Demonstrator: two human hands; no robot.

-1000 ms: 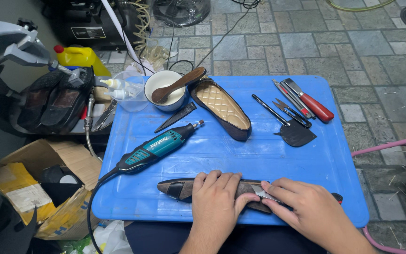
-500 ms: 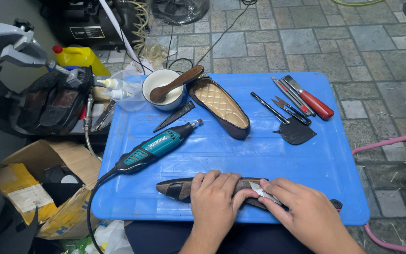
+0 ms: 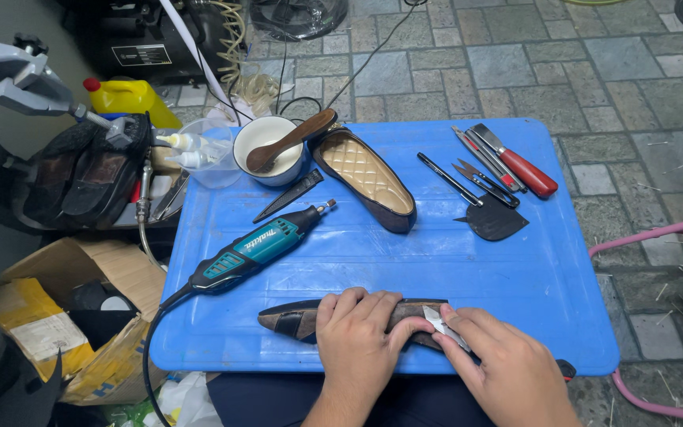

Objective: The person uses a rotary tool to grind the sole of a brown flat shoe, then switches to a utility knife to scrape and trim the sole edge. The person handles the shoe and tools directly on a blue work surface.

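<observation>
Blue table, tiled floor beneath. Near edge: dark shoe lying sole up along the edge, toe toward the left corner. Left hand pressed flat over its middle, fingers together and curled onto the sole. Right hand at the heel end, thumb and forefinger pinched on a small pale blade touching the sole. Left of centre: teal rotary tool, lying diagonally, cord running off the near left corner. Far edge: white bowl with wooden spoon; second shoe just beside it, quilted insole up. Far right corner: red-handled knife, scissors, black scraper.
</observation>
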